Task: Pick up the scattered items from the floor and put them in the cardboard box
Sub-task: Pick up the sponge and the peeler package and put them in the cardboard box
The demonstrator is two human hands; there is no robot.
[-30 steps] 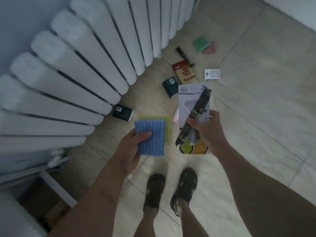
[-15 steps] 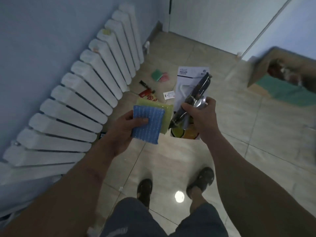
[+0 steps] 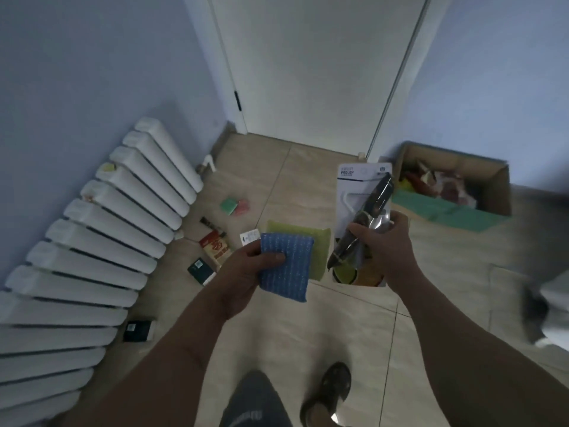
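My left hand (image 3: 243,277) grips a blue sponge (image 3: 288,266) with a yellow-green sponge (image 3: 314,246) stacked behind it. My right hand (image 3: 385,245) holds a white fruit-peeler card (image 3: 354,192) together with a dark plastic packet (image 3: 366,217). The open cardboard box (image 3: 492,186) stands on the floor at the far right by the wall, with several items inside. On the floor along the radiator lie green and red pads (image 3: 235,206), a red packet (image 3: 215,246), a white tag (image 3: 250,236) and two dark small boxes (image 3: 201,270) (image 3: 137,331).
A white radiator (image 3: 101,241) runs along the left wall. A white door (image 3: 308,72) is straight ahead. A green sheet (image 3: 443,208) lies in front of the box. My sandalled foot (image 3: 331,392) stands on the tiled floor. A blurred grey object (image 3: 551,303) sits at the right edge.
My view has lifted from the floor towards the door, bringing the cardboard box into sight at right. Both hands keep the same items and have risen with me.
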